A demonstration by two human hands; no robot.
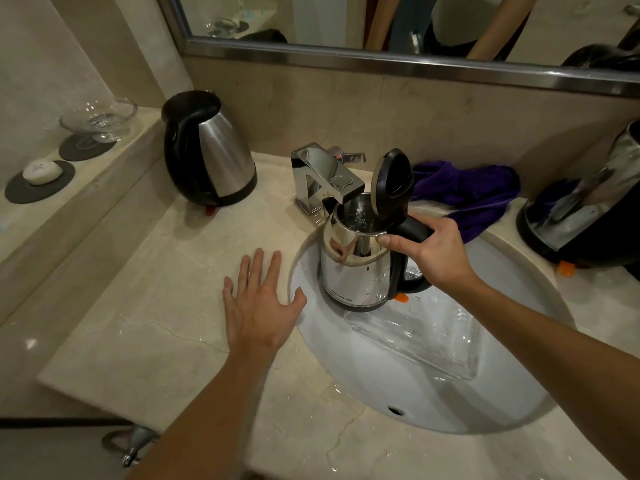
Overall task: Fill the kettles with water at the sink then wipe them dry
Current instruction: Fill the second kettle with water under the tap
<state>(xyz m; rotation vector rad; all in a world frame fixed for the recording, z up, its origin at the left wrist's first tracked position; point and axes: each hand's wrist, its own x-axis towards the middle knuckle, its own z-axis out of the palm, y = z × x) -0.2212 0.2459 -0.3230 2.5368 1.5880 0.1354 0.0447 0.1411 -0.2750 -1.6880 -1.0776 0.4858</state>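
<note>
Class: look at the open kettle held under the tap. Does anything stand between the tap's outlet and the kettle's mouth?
Nothing visible does. The lid is tipped back, and the tap spout reaches over the open mouth of the kettle, which the right hand holds by the handle over the sink.

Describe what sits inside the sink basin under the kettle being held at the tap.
A clear glass tray lies in the white sink, below and in front of the open kettle that the right hand holds. The basin directly under the kettle's base is hidden.

Both forearms bare, no sleeves; left hand [258, 301], right hand [438, 251] ungloved, ringless.
</note>
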